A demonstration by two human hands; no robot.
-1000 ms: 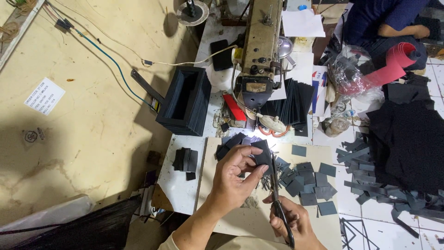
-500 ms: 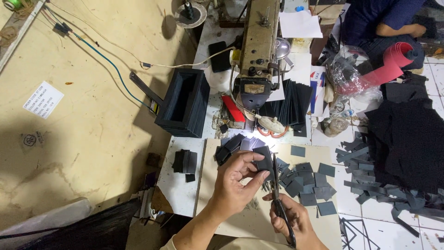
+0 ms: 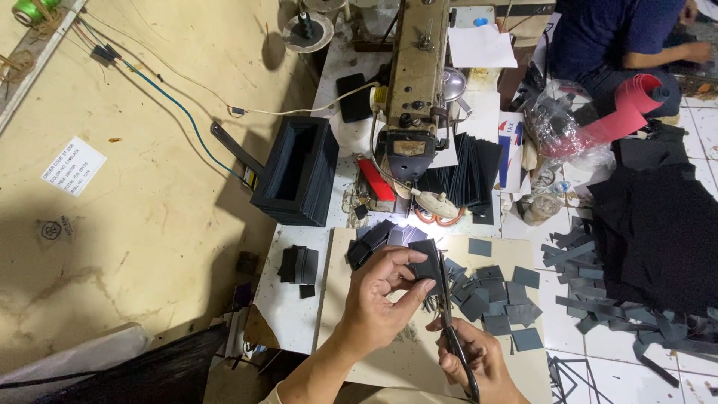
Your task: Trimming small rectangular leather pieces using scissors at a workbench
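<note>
Holding a small dark fabric piece [image 3: 426, 263] up over the board, pinched between thumb and fingertips of the left hand [image 3: 380, 299], fingers curling narrowly around its lower edge. Gripping black scissors [image 3: 451, 329] in the right hand [image 3: 479, 363], fingers closed through the handles, blades pointing up and touching the right edge of the piece. Working above a pale cutting board [image 3: 389, 359] lying on the bench [image 3: 288, 314]. Lying scattered just right of the hands, a spread of grey cut squares [image 3: 501, 295]; lying just left of the piece, a heap of dark pieces [image 3: 374, 241]. Standing beyond, a sewing machine [image 3: 419, 82] with its lamp lighting the board's far edge. Resting at left, a black open box [image 3: 295, 173] and a small dark stack [image 3: 298, 264]. Sitting at top right, another person's arm [image 3: 658, 56] near a red roll [image 3: 624, 112].
</note>
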